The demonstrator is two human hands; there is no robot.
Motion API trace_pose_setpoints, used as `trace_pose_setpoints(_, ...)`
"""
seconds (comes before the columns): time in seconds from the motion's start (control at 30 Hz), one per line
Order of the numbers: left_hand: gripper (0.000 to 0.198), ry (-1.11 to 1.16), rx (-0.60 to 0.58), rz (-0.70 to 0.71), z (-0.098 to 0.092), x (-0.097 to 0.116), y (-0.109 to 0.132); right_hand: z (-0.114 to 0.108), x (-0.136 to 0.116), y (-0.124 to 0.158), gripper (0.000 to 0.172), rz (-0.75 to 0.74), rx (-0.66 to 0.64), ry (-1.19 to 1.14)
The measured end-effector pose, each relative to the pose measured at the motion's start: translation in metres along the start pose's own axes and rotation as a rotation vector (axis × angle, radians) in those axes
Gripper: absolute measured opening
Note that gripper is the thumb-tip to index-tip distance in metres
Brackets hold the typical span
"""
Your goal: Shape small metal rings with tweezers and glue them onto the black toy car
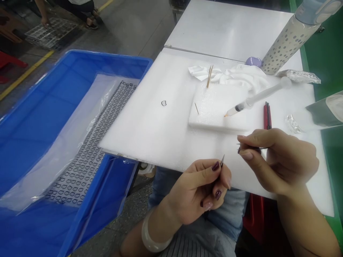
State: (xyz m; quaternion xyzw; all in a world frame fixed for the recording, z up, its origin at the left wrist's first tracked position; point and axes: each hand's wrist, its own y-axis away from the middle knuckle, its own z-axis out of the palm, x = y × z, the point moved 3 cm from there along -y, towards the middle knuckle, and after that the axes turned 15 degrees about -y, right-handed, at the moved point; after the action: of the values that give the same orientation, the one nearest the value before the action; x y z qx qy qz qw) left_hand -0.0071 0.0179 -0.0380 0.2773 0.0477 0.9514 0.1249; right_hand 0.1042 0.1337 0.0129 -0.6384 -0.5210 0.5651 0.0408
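Observation:
My left hand [200, 189], with a pale bangle at the wrist, pinches a thin dark pointed tool [222, 160] at the front edge of the white foam sheet [144, 125]. To its right and slightly higher, my right hand [278, 157] grips dark fine-tipped tweezers [250, 148], tips pointing left. The two hands are apart. A small black ring-like outline piece [164, 103] lies alone on the sheet. Beyond my hands, a syringe [259, 96] with an orange tip leans on a thick foam block [214, 107], where several wooden toothpicks [209, 76] stand.
At left, a blue bin [34, 110] holds a sheet with rows of black outline pieces [88, 153]. A red cutter [267, 116], crumpled white tissue [235, 76], a dotted bottle [289, 44] and a clear bottle [325, 110] stand or lie right. Behind, a person's hand [45, 22] touches a crate.

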Motion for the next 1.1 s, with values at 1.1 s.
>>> trace_pose_setpoints(1.1,0.040,-0.296,0.156,0.084,-0.0012,-0.0014,0.0023,0.0041,-0.0022,-0.0065,0.009,0.179,-0.232,-0.143)
